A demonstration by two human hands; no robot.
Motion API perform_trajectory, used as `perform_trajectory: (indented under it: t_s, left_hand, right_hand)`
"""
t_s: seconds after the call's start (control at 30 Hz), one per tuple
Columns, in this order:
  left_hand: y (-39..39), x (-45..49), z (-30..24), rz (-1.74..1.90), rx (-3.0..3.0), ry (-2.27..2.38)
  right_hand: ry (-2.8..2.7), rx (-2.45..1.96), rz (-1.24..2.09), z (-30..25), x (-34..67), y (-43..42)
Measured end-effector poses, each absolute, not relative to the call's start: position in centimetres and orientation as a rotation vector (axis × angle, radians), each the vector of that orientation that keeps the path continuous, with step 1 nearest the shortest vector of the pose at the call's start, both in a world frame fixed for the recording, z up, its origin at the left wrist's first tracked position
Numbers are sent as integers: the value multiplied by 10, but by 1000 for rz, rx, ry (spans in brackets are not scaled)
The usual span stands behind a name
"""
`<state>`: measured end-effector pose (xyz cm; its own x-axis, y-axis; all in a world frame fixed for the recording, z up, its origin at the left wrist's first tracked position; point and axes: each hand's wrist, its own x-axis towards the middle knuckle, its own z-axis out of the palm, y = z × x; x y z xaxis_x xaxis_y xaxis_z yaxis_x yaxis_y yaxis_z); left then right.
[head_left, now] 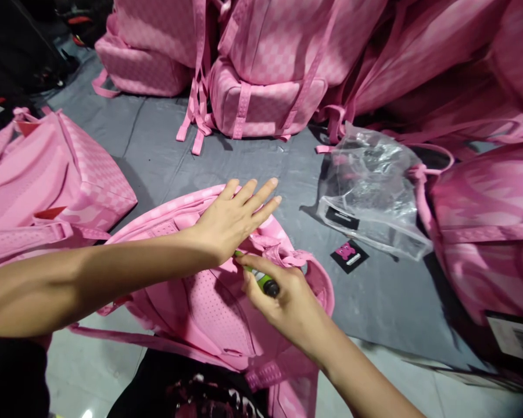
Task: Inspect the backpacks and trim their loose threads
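A pink backpack (pixel 220 296) lies in front of me with its padded, perforated back panel facing up, partly over the edge of the grey-covered table. Spread flat on its upper edge is my left hand (pixel 239 217), fingers apart and pressing the fabric. Just below it, my right hand (pixel 283 290) grips a small green tool with a black end (pixel 265 283). Its tip points at the bag close to my left wrist; fingers hide most of it, so I cannot tell its exact kind. Gathered pink straps (pixel 279 247) bunch beside my right hand.
Pink checkered backpacks (pixel 270 107) stand along the far side. Another pink bag (pixel 91 174) lies at left, a pink camouflage one (pixel 488 232) at right. A clear plastic bag (pixel 375 186) and a black square card (pixel 349 256) rest on the grey cover (pixel 392 307).
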<state>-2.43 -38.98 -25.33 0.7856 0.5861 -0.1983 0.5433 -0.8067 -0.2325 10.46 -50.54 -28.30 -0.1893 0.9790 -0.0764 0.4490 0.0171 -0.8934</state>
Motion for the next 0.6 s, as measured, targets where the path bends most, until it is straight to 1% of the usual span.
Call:
perform_trajectory:
  t_s: [0.07, 0.2, 0.33, 0.43, 0.5, 0.6]
  left_hand:
    - [-390, -24, -255, 360, -2805, -895]
    - [-389, -26, -255, 352, -2829, -880]
    - [-389, -26, -258, 324, -2820, -872]
    - [-390, -24, -259, 344, -2830, -874]
    - [-389, -24, -256, 360, -2841, -877]
    - [-385, -32, -238, 434, -2855, -874]
  right_hand:
    - [-1755, -1495, 1095, -282, 104, -506]
    - [-1526, -1474, 1272, -285, 105, -507]
    - [-1431, -1516, 1305, -288, 105, -507]
    - [-1334, -1491, 1401, -288, 103, -504]
    - [-1397, -1511, 1365, -287, 102, -505]
    - [-1589, -1560, 1161, -285, 103, -512]
